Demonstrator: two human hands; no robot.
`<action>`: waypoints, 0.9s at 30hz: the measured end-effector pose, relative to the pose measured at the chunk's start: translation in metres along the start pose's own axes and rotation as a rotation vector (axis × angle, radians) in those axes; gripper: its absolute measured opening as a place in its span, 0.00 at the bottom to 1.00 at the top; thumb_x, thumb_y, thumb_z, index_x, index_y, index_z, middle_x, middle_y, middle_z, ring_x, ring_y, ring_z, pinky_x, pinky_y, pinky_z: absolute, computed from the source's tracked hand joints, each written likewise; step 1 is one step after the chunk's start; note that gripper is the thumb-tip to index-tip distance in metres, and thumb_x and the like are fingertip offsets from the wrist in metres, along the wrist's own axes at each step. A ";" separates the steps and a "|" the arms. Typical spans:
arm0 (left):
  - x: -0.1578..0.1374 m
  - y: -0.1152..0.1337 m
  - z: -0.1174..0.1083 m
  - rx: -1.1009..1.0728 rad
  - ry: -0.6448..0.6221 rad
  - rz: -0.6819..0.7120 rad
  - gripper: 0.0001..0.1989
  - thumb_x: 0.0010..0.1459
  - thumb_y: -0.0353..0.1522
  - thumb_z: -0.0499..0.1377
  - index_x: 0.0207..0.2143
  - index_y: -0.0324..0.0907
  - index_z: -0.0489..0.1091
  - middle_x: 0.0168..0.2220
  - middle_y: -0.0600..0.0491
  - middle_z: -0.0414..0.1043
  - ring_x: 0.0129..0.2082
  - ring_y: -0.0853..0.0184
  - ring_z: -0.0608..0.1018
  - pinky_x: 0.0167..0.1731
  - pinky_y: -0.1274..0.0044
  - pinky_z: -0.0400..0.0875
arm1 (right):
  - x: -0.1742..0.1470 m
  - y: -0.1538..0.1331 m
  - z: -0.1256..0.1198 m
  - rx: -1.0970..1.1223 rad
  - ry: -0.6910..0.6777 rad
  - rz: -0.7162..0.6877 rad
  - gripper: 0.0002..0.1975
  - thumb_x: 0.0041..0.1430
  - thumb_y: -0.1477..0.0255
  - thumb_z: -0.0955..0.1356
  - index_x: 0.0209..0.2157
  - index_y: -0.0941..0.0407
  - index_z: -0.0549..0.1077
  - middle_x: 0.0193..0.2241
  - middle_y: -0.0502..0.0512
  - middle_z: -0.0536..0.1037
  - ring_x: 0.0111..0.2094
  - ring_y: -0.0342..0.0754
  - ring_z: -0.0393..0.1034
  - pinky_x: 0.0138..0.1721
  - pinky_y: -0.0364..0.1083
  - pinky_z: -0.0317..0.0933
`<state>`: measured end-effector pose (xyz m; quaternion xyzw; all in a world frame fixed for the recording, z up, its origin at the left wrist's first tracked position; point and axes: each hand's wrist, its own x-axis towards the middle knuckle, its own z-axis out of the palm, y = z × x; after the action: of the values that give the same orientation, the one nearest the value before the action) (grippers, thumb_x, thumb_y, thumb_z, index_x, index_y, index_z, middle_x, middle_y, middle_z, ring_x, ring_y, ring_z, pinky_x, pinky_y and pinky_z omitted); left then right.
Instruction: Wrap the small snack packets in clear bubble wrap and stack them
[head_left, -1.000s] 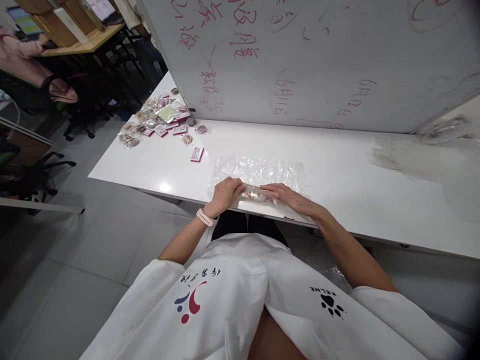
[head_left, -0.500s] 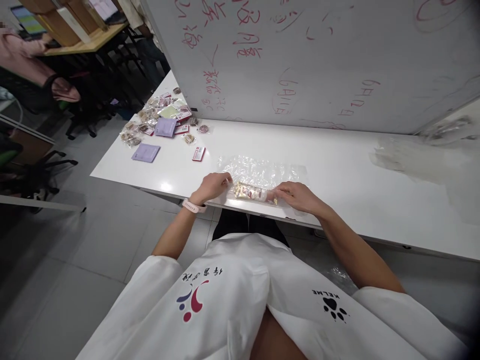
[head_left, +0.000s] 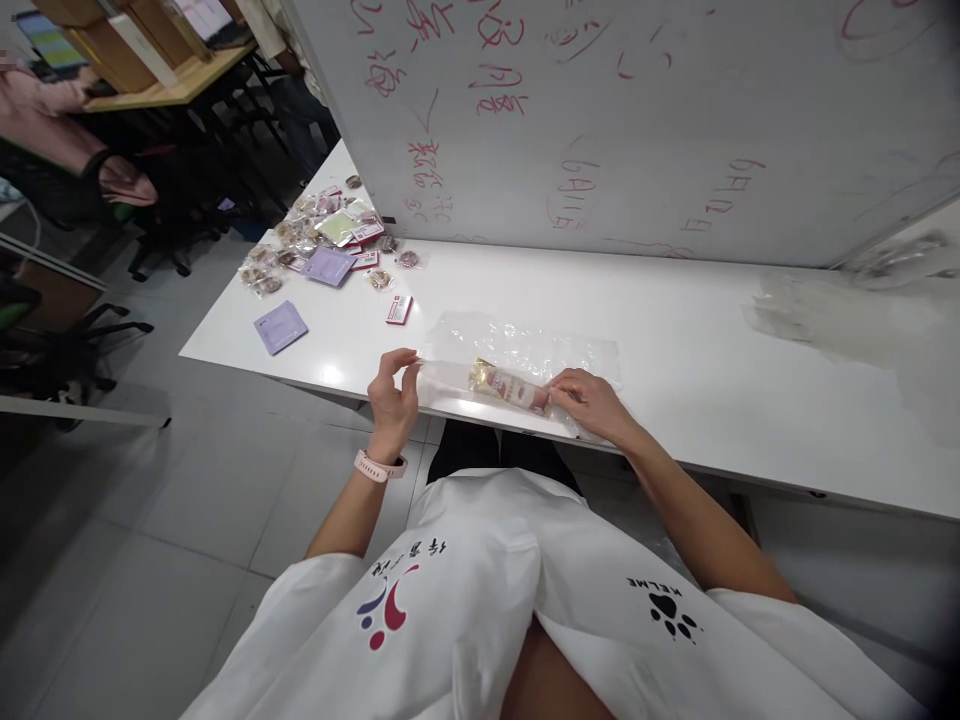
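A gold-ended printed snack packet lies slanted near the table's front edge, with clear plastic bag film around its left end. My left hand is closed in a pinch on the left edge of that bag and pulls the film taut. Closed at the packet's right end is my right hand, with thumb and fingers gripping it; film bunches beneath this hand. Whether the packet is fully inside the bag I cannot tell. Behind it more crinkled clear plastic lies flat on the white table.
A small red-and-white box and a purple sachet lie to the left. Beyond them is a pile of small wrapped snacks with another purple sachet. A whiteboard stands along the back; clear bags lie at right.
My left hand has moved left, away from the packet, stretching the bag film. The packet has tilted, its right end nearer me. The near purple sachet has turned and shifted left.
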<state>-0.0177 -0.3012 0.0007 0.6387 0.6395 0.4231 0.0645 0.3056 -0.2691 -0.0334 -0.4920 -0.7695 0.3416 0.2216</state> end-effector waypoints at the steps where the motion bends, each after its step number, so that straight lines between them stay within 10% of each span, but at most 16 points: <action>1: 0.002 -0.003 -0.006 -0.058 -0.027 0.007 0.09 0.67 0.36 0.51 0.46 0.45 0.67 0.42 0.50 0.77 0.43 0.64 0.81 0.43 0.71 0.75 | -0.001 0.001 -0.001 0.024 -0.006 -0.003 0.15 0.63 0.65 0.62 0.28 0.53 0.77 0.38 0.55 0.80 0.41 0.52 0.72 0.42 0.50 0.63; 7: 0.050 -0.028 -0.054 0.036 -0.684 0.072 0.07 0.63 0.37 0.56 0.41 0.47 0.71 0.28 0.55 0.77 0.32 0.63 0.79 0.40 0.68 0.73 | 0.001 0.002 -0.009 0.133 -0.110 -0.029 0.19 0.65 0.58 0.62 0.29 0.53 0.78 0.40 0.58 0.79 0.43 0.53 0.72 0.43 0.52 0.65; 12: 0.034 -0.005 -0.009 0.299 -0.008 0.134 0.12 0.68 0.32 0.46 0.45 0.42 0.68 0.37 0.44 0.77 0.42 0.56 0.78 0.49 0.57 0.68 | 0.005 0.001 -0.008 0.138 -0.144 0.019 0.20 0.64 0.58 0.63 0.27 0.54 0.77 0.42 0.59 0.77 0.42 0.53 0.71 0.41 0.51 0.64; 17: -0.028 0.034 0.065 0.122 -0.502 0.719 0.17 0.68 0.33 0.53 0.58 0.46 0.64 0.56 0.45 0.73 0.60 0.59 0.72 0.62 0.58 0.61 | 0.007 -0.003 -0.010 0.138 -0.169 0.004 0.20 0.65 0.58 0.62 0.29 0.54 0.79 0.42 0.58 0.77 0.42 0.51 0.71 0.42 0.51 0.64; 27: -0.031 0.020 0.089 0.032 -0.619 0.639 0.18 0.70 0.33 0.50 0.60 0.44 0.65 0.59 0.45 0.71 0.62 0.61 0.71 0.60 0.62 0.64 | -0.050 0.017 -0.063 -0.188 -0.233 0.073 0.19 0.64 0.53 0.61 0.37 0.50 0.77 0.43 0.57 0.80 0.44 0.58 0.72 0.43 0.55 0.65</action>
<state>0.0582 -0.2904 -0.0578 0.9018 0.3670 0.2006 0.1092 0.3792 -0.2906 -0.0044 -0.4953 -0.8002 0.3307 0.0710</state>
